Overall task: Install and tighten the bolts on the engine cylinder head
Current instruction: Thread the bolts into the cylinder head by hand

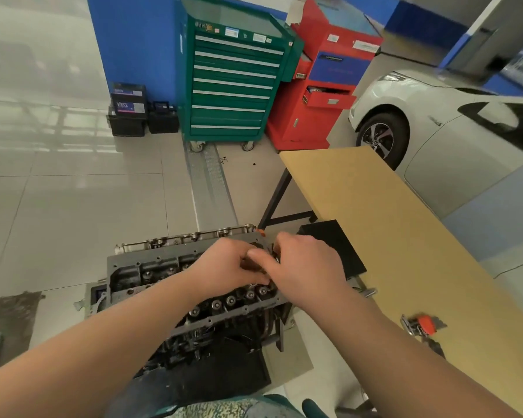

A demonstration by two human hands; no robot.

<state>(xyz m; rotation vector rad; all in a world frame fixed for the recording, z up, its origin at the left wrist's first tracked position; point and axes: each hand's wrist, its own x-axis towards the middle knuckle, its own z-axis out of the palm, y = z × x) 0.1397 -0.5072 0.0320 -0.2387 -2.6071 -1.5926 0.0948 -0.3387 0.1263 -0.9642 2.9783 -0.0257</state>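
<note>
Bolts for the cylinder head (151,276) are hard to make out; something small and dark sits between the two hands, probably a bolt, though the fingers hide most of it. The cylinder head is a grey metal block on a low stand on the tiled floor, in the near centre, just left of a yellow table (390,224). The left hand (227,260) and right hand (302,260) meet over its far right end, fingers curled and touching, both pinching that small part. A row of round valve tops runs along the head's near edge.

A bolt like this would be stiff, light in the fingers and likely oily, so it is best held by the head and shank and started straight by hand. The block itself looks heavy and will not shift.

Far behind stand a green tool cabinet (233,82), a red cabinet (323,95) and, at far right, a white car (435,116).
</note>
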